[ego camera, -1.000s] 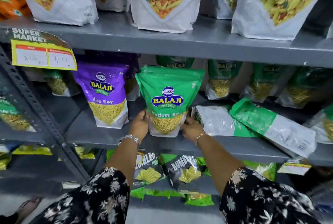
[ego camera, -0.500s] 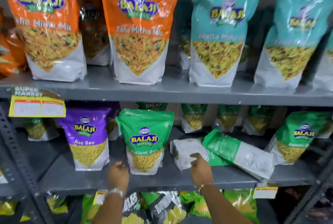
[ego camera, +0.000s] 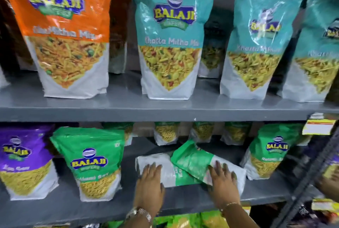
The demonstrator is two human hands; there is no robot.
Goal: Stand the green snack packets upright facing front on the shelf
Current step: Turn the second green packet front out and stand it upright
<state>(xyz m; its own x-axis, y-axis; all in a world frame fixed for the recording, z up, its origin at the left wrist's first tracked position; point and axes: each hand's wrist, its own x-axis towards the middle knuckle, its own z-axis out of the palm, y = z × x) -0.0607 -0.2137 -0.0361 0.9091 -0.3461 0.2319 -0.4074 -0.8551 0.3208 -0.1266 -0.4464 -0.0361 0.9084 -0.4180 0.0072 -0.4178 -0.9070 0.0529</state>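
Grey metal shelf [ego camera: 183,196] carries two green snack packets lying flat, back sides up: the left hand [ego camera: 150,181] rests open-palmed on the white end of the lower packet [ego camera: 165,170], the right hand [ego camera: 222,181] lies spread on the upper packet [ego camera: 192,159] overlapping it, neither grip closed. Best, I'd say, to pinch the top seal, swing the flat base down and turn the logo outward, like the standing green packet [ego camera: 93,163] left of the hands. Glossy, crinkly film pouches, slippery and slumping.
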